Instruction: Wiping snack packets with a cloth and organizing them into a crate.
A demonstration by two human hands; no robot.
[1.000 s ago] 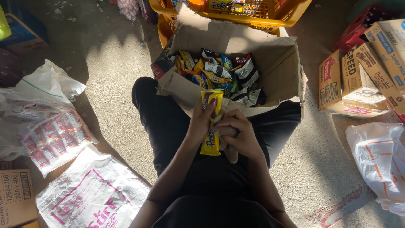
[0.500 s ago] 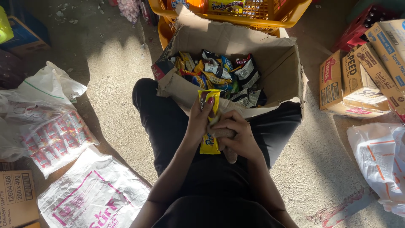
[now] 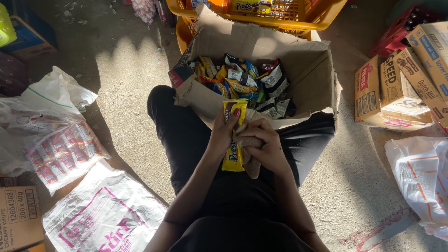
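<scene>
Yellow snack packet (image 3: 233, 140) is upright over the lap, just in front of the near wall of the open cardboard box (image 3: 308, 70). Its top edge overlaps the box rim in view; its bottom end hangs below the hands.

Risks, as I judge them:
- The packet is pinched along 1 side only. The glossy wrapper could slide out and drop onto the lap or the concrete floor (image 3: 116, 93).
- The right hand also seems to have a second, brownish item under it. I can't tell what it is. 2 things in 1 grip means either could slip if the fingers shift.
- The box's near wall is torn and sagging. A knock from a knee or forearm could tip packets (image 3: 242, 81) out over the edge.
- Hard sun and shadow across the lap make small wrappers hard to see once dropped.

Pose:
- Left hand (image 3: 224, 133): closed on the packet's left edge, thumb across the front, fingers wrapped behind, forearm coming up from lower left.
- Right hand (image 3: 261, 147): curled shut, knuckles up, pressed against the packet's right side and touching the left hand. Whether it grips the packet itself or only the brownish item, I can't tell.
- Both hands are together at the midline, elbows in, the person seated with legs either side of the box.

Around them: white plastic bags (image 3: 56, 140) on the left, flat cartons (image 3: 396, 88) on the right, yellow crate (image 3: 261, 18) behind the box.
</scene>
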